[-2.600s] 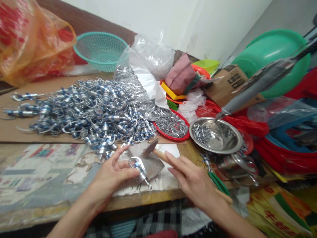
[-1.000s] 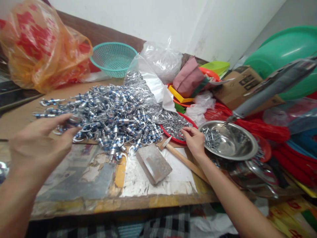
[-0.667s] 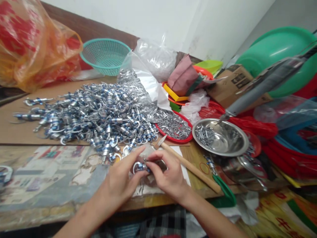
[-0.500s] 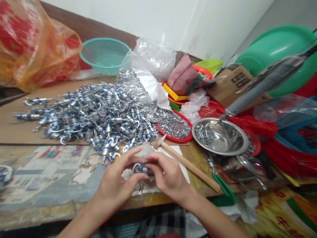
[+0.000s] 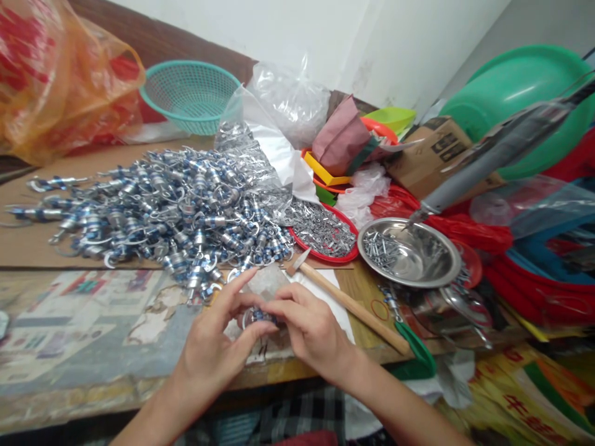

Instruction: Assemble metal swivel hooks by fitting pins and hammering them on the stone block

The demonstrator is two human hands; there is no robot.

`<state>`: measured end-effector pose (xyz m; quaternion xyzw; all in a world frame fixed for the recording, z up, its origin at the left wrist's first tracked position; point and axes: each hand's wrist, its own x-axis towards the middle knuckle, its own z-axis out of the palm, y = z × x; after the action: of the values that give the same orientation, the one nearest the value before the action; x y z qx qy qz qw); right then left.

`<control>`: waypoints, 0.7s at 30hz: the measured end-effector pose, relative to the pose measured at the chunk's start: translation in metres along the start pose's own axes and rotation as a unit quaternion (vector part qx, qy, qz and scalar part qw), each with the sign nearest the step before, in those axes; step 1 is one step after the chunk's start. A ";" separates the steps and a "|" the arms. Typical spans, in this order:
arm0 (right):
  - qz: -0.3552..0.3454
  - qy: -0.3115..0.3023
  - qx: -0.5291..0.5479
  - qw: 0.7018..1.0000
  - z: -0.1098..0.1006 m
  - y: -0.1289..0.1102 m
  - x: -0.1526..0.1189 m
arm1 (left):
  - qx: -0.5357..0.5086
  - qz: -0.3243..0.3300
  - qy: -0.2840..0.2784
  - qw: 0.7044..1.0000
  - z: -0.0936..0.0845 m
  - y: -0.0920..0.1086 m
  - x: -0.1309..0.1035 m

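Your left hand (image 5: pixel 211 337) pinches a blue-silver metal fitting (image 5: pixel 257 315) over the grey stone block (image 5: pixel 266 284), apparently for steadiness; right hand (image 5: pixel 318 325) pinched, contents hidden.

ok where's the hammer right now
In the head view, the hammer lies on the table beyond and to the right of the right hand, its head near the red tray and its handle slanting toward the near edge.

We look through single head-worn camera, facing forward and down across bench (image 5: pixel 109 396). We see left hand (image 5: pixel 211 347) and right hand (image 5: pixel 316 328) close, at lower middle; checked cloth (image 5: pixel 307 412) below bench edge; wall (image 5: pixel 381 43) farther off, along top of frame.
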<state>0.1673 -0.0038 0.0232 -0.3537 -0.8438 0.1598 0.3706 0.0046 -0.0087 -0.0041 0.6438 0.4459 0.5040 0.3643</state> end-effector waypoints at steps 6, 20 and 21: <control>0.001 -0.053 0.016 0.998 -0.013 -0.004 0.014 | -0.036 -0.003 0.018 0.999 0.000 0.006 0.004; 0.051 -0.018 0.116 0.992 -0.019 -0.014 0.006 | -0.054 -0.092 -0.002 0.994 -0.009 0.022 0.002; 0.059 0.003 0.119 0.991 -0.018 -0.016 0.003 | -0.069 -0.110 -0.014 0.991 -0.010 0.022 0.002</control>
<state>0.1719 -0.0123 0.0457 -0.3571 -0.7953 0.2793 0.4025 -0.0008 -0.0139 0.0196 0.5711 0.4728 0.4818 0.4671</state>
